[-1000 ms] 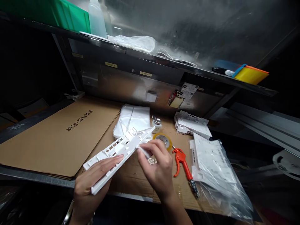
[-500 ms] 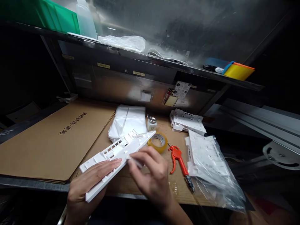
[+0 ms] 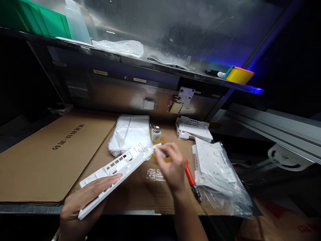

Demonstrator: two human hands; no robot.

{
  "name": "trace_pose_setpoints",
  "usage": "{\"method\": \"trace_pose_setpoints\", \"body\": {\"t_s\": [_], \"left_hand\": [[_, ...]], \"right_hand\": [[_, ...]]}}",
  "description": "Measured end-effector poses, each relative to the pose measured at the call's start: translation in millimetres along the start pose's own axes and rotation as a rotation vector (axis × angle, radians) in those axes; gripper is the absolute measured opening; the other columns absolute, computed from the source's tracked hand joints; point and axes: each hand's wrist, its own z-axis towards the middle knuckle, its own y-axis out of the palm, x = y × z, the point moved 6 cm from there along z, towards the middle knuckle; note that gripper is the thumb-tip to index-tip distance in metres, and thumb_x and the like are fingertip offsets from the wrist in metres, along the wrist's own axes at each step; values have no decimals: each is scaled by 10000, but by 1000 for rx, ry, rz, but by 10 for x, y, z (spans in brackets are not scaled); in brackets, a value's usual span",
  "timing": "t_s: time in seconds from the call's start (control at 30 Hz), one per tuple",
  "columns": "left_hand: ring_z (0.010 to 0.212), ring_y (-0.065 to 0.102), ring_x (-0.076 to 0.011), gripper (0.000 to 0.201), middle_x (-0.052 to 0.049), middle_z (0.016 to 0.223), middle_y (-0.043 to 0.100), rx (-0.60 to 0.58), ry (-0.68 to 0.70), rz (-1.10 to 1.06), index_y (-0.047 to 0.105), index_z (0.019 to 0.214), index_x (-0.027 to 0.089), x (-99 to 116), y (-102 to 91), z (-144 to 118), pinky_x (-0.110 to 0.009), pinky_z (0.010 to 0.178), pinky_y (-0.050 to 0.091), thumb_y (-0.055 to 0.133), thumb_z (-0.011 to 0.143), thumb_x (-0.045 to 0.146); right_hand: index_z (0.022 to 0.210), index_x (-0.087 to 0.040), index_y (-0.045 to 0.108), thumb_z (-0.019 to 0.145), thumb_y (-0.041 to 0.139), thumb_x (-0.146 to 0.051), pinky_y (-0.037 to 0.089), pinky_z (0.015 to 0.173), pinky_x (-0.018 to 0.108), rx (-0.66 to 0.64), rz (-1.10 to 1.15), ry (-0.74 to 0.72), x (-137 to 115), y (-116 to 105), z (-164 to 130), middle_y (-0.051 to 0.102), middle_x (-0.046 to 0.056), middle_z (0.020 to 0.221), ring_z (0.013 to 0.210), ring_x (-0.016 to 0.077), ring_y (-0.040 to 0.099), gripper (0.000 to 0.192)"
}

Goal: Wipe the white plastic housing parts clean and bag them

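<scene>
My left hand (image 3: 84, 201) grips the near end of a long white plastic housing (image 3: 125, 164), which has rows of rectangular cutouts and is held tilted above the table. The thumb is hidden beneath it. At the far end of the housing, my right hand (image 3: 173, 165) is closed in a pinch, slightly blurred. A small white wad (image 3: 163, 154) shows between its fingers; its material is unclear. Behind that hand, a roll of yellowish tape (image 3: 167, 159) and a red air blow gun (image 3: 190, 174) are partly covered.
White plastic bags (image 3: 130, 130) lie behind the housing, beside a pump bottle (image 3: 155, 134). On the right are stacked white housings (image 3: 194, 127) and more in a clear bag (image 3: 218, 167). Flat cardboard (image 3: 60, 157) covers the left. A metal shelf (image 3: 160, 68) spans the back.
My right hand has moved away along the housing's edge, from its middle to its far end, and now covers much of the tape and the blow gun. The view has shifted slightly right.
</scene>
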Motion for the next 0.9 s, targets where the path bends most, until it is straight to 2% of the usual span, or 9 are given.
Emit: {"method": "trace_pose_setpoints", "body": {"t_s": [0.07, 0.13, 0.2, 0.33, 0.43, 0.57, 0.73, 0.8, 0.9], "left_hand": [[935, 799, -195, 248, 40, 1068, 824, 47, -105, -32, 792, 1099, 291, -46, -60, -6, -237, 941, 635, 763, 890, 161], [852, 811, -217, 214, 49, 1005, 832, 102, -223, -81, 808, 1045, 297, -122, -120, -16, -248, 858, 669, 814, 856, 198], [808, 813, -235, 221, 53, 975, 833, 109, -311, -136, 819, 1023, 289, -201, -140, -12, -265, 794, 684, 848, 824, 197], [786, 810, -233, 256, 34, 961, 835, 80, -339, -229, 828, 1022, 265, -259, -122, 68, -207, 731, 663, 880, 788, 175], [758, 809, -234, 199, -1, 911, 836, 72, -338, -223, 832, 994, 237, -223, -93, 140, -206, 699, 666, 871, 804, 196], [762, 810, -264, 139, -67, 914, 835, 78, -375, -231, 831, 974, 193, -166, -53, 181, -299, 717, 697, 839, 843, 241], [865, 812, -266, 179, -62, 1011, 832, 10, -351, -258, 831, 1051, 237, -128, -38, 188, -338, 825, 696, 799, 879, 198], [952, 804, -275, 213, -57, 1054, 827, -16, -302, -240, 825, 1085, 262, -118, -58, 192, -371, 911, 680, 785, 893, 178], [1032, 787, -292, 233, -61, 1076, 822, -64, -208, -174, 817, 1111, 268, -93, -72, 205, -448, 1018, 638, 746, 922, 153]], "right_hand": [[895, -197, 775, 937, 680, -239, 532, 659, 283, 124, -91, 101, 366, -219, 142, 719, 40, 886, 769, 164, 668, 112], [888, -198, 783, 928, 703, -285, 527, 669, 296, 249, -118, 137, 547, -438, 199, 711, 40, 882, 784, 172, 660, 125], [904, -200, 786, 920, 725, -315, 527, 701, 310, 317, -92, 138, 537, -583, 171, 707, 43, 901, 822, 181, 654, 131], [949, -214, 784, 912, 751, -340, 547, 774, 341, 279, 35, 161, 329, -631, 32, 713, 49, 950, 892, 199, 671, 135], [984, -221, 773, 904, 764, -364, 557, 810, 350, 234, 133, 208, 272, -554, -34, 710, 54, 996, 934, 207, 683, 163], [1090, -231, 725, 925, 747, -385, 576, 780, 338, 121, 289, 316, 246, -324, -93, 734, 56, 1040, 903, 199, 710, 226], [1199, -256, 629, 1029, 596, -311, 610, 796, 327, -292, 491, 192, -113, 116, -194, 697, 85, 1309, 970, 185, 733, 181], [1214, -256, 622, 1033, 589, -285, 604, 841, 319, -398, 456, 121, -217, 229, -235, 722, 68, 1212, 995, 182, 719, 187], [1196, -240, 626, 1031, 590, -276, 597, 834, 300, -396, 423, 117, -226, 285, -252, 723, 43, 1056, 933, 169, 712, 173]]}}
